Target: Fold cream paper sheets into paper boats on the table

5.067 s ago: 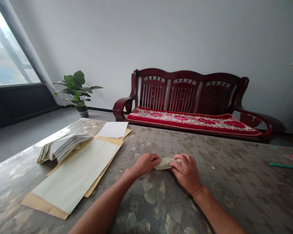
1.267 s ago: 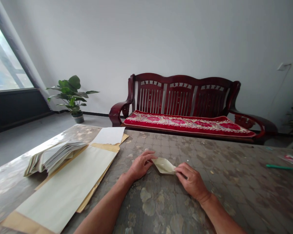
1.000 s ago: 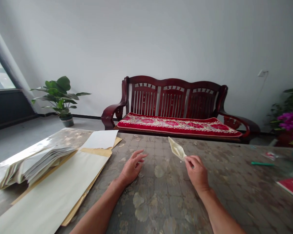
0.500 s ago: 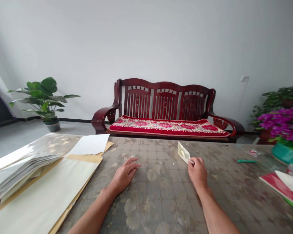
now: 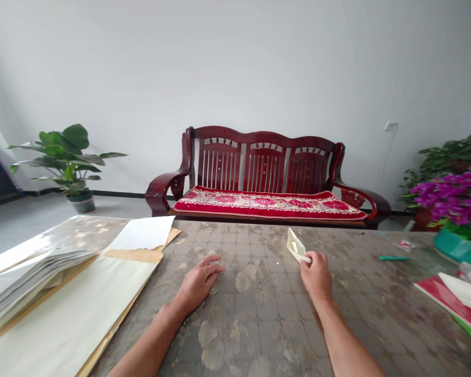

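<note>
My right hand [image 5: 317,271] is closed in a pinch on a small folded cream paper [image 5: 295,244], which it holds up just above the table, a little right of centre. My left hand [image 5: 199,278] lies flat on the patterned table [image 5: 259,314] with its fingers spread and nothing in it. The two hands are well apart, the left one nearer the big cream sheet [image 5: 63,319].
A stack of folded papers [image 5: 27,280] and a lined white sheet [image 5: 143,233] lie at the left on brown paper. At the right are a green pen [image 5: 394,258], a red booklet [image 5: 451,301] and purple flowers in a green pot [image 5: 457,209]. A red wooden bench [image 5: 265,178] stands behind.
Both hands were pressing the folded paper on the table. My right hand then lifted it and carried it to the right; my left hand let go and rests flat. The view swung right.
</note>
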Demonstrator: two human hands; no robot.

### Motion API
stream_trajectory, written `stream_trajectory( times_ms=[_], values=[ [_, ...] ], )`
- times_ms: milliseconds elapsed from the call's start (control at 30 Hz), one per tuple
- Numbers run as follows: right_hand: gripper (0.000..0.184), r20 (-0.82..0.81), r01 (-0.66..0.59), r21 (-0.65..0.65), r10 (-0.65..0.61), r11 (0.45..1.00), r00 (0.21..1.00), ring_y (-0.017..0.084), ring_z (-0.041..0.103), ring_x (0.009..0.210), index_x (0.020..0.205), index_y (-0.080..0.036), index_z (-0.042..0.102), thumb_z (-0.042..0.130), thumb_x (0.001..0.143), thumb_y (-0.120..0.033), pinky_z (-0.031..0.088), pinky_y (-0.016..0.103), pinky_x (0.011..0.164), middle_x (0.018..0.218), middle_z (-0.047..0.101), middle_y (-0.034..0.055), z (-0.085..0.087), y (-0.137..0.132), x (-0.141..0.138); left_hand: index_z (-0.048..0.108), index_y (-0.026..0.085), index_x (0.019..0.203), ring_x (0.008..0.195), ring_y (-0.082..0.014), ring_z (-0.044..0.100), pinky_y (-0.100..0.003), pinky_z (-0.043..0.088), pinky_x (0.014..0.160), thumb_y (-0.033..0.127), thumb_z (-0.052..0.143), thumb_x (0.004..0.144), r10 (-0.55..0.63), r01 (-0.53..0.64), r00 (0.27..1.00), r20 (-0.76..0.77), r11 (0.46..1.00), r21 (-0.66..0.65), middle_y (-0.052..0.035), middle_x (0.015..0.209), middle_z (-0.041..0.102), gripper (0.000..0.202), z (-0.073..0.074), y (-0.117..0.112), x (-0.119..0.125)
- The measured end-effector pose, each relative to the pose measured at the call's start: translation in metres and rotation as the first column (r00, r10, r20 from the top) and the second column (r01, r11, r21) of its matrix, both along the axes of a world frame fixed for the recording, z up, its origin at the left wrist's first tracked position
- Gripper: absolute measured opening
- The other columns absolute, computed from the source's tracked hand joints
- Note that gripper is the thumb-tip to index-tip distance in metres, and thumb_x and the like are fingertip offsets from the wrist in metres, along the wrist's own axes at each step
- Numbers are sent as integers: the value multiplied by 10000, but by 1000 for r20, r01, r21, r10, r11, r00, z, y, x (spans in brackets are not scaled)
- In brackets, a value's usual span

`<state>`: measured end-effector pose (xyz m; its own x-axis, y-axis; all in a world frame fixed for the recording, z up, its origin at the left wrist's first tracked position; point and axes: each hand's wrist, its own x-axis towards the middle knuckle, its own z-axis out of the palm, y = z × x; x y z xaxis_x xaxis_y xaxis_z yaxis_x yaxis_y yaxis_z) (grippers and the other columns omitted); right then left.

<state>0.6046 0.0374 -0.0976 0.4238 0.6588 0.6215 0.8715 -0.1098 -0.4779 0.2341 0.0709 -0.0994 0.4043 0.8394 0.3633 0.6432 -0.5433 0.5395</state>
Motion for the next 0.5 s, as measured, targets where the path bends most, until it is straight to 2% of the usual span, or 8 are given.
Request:
stream_trajectory(
  times_ms=[300, 400, 500],
  values=[
    [263, 41, 81, -43, -80, 996, 996, 204, 526, 857, 1013, -206, 560, 538, 752, -229, 332, 277, 622, 1008, 556, 61, 8, -4, -6, 732, 281, 965, 1112, -170, 631, -265, 488, 956, 174, 464, 882, -10, 10, 1000, -15, 1000, -19, -13, 1277, 626, 299, 2, 0, 0],
    [312, 134, 103, 65, -111, 993, 985, 236, 528, 867, 1008, -197, 562, 535, 698, -174, 369, 315, 689, 954, 574, 74, 14, -8, -9, 735, 273, 962, 1111, -175, 631, -273, 484, 964, 141, 476, 869, 3, -3, 1000, -8, 999, -42, -19, 1267, 633, 305, 6, -3, 1],
    [300, 234, 29, 188, -73, 982, 970, 257, 530, 849, 972, -196, 559, 519, 680, -139, 396, 353, 744, 893, 576, 83, 17, -11, -18, 740, 275, 963, 1107, -171, 630, -267, 473, 979, 114, 499, 849, 15, -14, 1000, 5, 997, -73, -17, 1256, 640, 311, 9, -6, 3]
  ],
)
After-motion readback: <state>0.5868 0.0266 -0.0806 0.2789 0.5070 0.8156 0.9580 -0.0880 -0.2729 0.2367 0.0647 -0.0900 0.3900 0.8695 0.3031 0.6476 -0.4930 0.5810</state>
